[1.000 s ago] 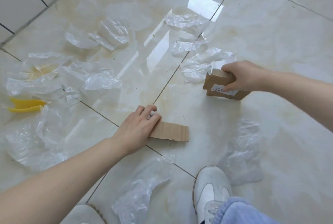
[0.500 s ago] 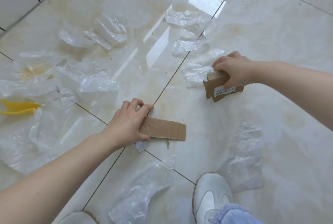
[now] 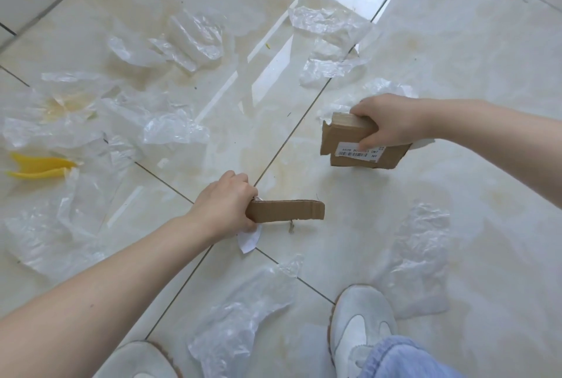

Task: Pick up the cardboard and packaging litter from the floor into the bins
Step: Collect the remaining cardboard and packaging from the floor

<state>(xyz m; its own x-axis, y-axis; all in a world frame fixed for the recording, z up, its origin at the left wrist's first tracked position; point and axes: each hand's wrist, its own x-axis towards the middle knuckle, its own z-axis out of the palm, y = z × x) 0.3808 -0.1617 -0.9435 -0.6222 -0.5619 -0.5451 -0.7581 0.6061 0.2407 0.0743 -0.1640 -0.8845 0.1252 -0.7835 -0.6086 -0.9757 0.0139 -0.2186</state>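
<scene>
While the glossy cream tile floor (image 3: 456, 43) shines with glare, the left hand (image 3: 225, 204) grips a cardboard strip (image 3: 286, 210) and the right hand (image 3: 386, 125) pinches folded labelled cardboard (image 3: 346, 146), both above mid-floor. Clear plastic wrappers (image 3: 170, 131) litter everything, yellow scrap (image 3: 36, 168) near the left edge.

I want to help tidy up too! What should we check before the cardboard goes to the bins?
1. Left hand grips the cardboard strip: ok.
2. Right hand grips the labelled cardboard piece: ok.
3. White paper scrap held too: cannot tell, it shows under the left hand.
4. Bins in sight: not ok, none in view.
5. Floor free of litter: not ok, clear plastic wrap and a yellow piece remain.
6. Safe footing: not ok, plastic lies beside the shoe.
</scene>
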